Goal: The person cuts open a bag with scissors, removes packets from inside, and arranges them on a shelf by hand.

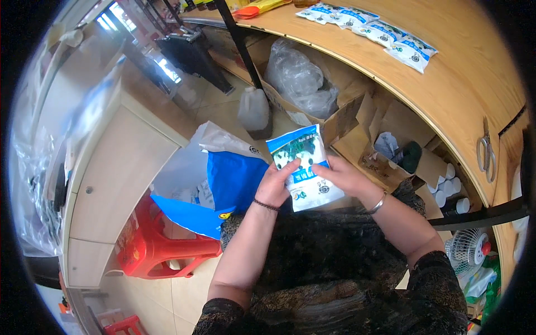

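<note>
A white and blue plastic packet (307, 192) with a green picture is held up in front of my body. My left hand (273, 184) grips its left edge, thumb lying across the front. From the right, my right hand (347, 176) holds the other edge, its thumb also on the printed face. The fingers behind the packet are hidden. Just left of my left hand stands a large blue and white bag (231, 178), its top gaping, with pale packets partly visible inside. A row of similar packets (410, 51) lies on the wooden table at the upper right.
The bag rests by a red plastic stool (162, 254). Cardboard boxes (349, 120) fill the space under the wooden table (458, 61), one with clear plastic bags (296, 72). Scissors (487, 151) lie at the right. A plastic jug (255, 109) stands on the floor; a pale cabinet (117, 167) is left.
</note>
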`<state>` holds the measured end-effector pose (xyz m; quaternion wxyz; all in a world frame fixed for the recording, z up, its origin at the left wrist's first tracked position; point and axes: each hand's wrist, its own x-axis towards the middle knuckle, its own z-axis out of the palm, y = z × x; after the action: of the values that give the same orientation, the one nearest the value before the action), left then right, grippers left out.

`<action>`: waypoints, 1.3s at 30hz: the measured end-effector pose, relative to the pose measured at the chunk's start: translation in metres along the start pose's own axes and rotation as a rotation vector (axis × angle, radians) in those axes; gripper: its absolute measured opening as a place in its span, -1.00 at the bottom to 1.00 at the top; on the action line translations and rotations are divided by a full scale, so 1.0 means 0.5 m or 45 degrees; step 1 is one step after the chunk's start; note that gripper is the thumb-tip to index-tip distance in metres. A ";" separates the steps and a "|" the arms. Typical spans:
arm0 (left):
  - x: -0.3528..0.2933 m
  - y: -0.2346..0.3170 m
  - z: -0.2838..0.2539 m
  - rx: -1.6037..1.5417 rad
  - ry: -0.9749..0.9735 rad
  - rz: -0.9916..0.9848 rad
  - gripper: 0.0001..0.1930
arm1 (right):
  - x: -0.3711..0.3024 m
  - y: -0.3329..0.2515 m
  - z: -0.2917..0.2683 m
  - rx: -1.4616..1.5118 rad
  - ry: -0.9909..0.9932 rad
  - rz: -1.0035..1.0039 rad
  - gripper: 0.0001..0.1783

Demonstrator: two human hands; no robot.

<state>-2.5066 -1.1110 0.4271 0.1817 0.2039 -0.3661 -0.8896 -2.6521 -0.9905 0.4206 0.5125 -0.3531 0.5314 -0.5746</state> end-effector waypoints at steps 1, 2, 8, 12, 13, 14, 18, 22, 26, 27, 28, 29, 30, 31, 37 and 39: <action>-0.001 0.000 0.000 -0.004 0.002 -0.003 -0.68 | -0.002 0.002 0.017 0.008 -0.001 -0.094 -0.56; -0.002 0.001 0.000 0.011 0.006 -0.046 -0.68 | -0.002 0.006 0.022 0.009 0.001 -0.089 -0.56; 0.000 0.000 0.017 0.199 0.003 0.122 -0.64 | -0.009 0.013 0.012 -0.162 0.124 -0.153 -0.66; -0.008 0.009 0.033 0.443 -0.131 0.264 -0.54 | -0.032 -0.039 0.023 -0.211 0.205 -0.404 -0.66; -0.012 0.011 0.036 0.450 -0.174 0.282 -0.54 | -0.045 -0.075 0.016 -0.232 0.229 -0.437 -0.66; -0.021 0.012 0.030 0.343 -0.175 0.333 -0.49 | -0.056 -0.112 0.004 -0.289 0.381 -0.421 -0.68; -0.019 0.035 0.018 0.691 0.033 0.375 -0.48 | -0.088 -0.301 -0.113 0.009 0.913 -0.514 -0.73; -0.010 0.021 -0.003 0.772 0.074 0.335 -0.64 | -0.133 -0.396 -0.352 -0.204 1.432 -0.709 -0.59; -0.015 0.016 0.024 0.729 -0.032 0.205 -0.68 | -0.156 -0.350 -0.661 -0.193 1.486 -0.535 -0.62; -0.015 0.018 0.024 0.738 -0.037 0.175 -0.69 | -0.134 -0.338 -0.682 -0.195 1.477 -0.538 -0.62; -0.013 0.017 0.020 0.743 -0.038 0.178 -0.69 | -0.124 -0.332 -0.688 -0.213 1.518 -0.602 -0.60; -0.008 0.012 0.014 0.839 -0.060 0.195 -0.69 | -0.124 -0.330 -0.697 -0.232 1.565 -0.666 -0.58; -0.003 0.007 0.011 0.934 -0.088 0.211 -0.69 | -0.128 -0.338 -0.709 -0.232 1.578 -0.672 -0.58; 0.000 0.005 0.005 0.948 -0.089 0.210 -0.69 | -0.113 -0.352 -0.696 -0.702 1.619 -0.474 -0.55; 0.004 -0.003 -0.007 1.047 -0.150 0.250 -0.72 | -0.144 -0.433 -0.495 -1.597 1.693 0.511 -0.51; -0.003 -0.007 0.015 1.011 -0.112 0.260 -0.73 | -0.195 -0.410 -0.546 -1.997 1.633 0.658 -0.58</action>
<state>-2.5096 -1.1033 0.4298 0.1603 0.1825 -0.7067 -0.6645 -2.9333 -0.8470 0.5831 -0.1312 -0.0912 0.9869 -0.0211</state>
